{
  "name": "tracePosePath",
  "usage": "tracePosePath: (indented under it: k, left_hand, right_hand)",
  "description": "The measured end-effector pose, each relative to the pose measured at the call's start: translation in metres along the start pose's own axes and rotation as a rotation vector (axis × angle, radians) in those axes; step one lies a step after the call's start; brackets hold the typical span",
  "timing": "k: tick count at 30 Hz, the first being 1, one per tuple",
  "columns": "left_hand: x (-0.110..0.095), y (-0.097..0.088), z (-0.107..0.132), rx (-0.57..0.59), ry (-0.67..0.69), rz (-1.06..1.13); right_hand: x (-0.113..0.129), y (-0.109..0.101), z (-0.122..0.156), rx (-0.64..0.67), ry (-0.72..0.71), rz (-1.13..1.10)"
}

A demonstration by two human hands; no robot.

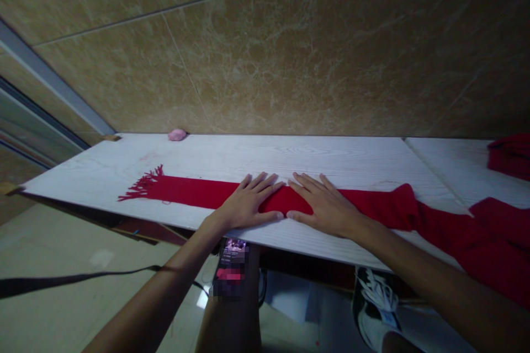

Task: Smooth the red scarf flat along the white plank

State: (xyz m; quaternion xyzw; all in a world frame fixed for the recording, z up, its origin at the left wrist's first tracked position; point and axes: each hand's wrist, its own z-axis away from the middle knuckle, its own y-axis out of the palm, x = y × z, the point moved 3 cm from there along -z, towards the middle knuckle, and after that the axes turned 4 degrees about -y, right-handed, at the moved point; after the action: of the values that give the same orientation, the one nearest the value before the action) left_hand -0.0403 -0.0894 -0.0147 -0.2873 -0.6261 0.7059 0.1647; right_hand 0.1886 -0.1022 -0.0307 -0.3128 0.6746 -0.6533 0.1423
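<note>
A long red scarf (pixel 190 191) with a fringed left end lies flat along the white wood-grain table (pixel 232 156). My left hand (pixel 251 201) rests palm down on its middle part, fingers spread. Beside it, my right hand (pixel 323 202) also presses flat on the cloth with fingers apart. The two thumbs almost meet over the near edge of the scarf. To the right of my hands the scarf becomes wrinkled and bunched, running out of the picture at the right edge.
A small pink lump (pixel 177 134) sits at the table's back edge against the tiled wall (pixel 290 55). More red cloth (pixel 511 155) lies at far right. Below the front edge, a lit phone (pixel 232 265) rests on my leg, and a shoe (pixel 375 309) shows.
</note>
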Motion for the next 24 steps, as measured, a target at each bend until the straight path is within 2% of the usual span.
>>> tracePosePath:
  k: [10,24]
  left_hand:
    - [-0.0008,-0.0004,0.0003,0.002,-0.011,-0.007]
    - [-0.0008,-0.0012,-0.0003,0.02,-0.025,-0.015]
  right_hand:
    - [-0.0021,0.0038,0.0002,-0.054,-0.026,0.011]
    - [-0.0012,0.0043,-0.0003,-0.04,-0.004,0.016]
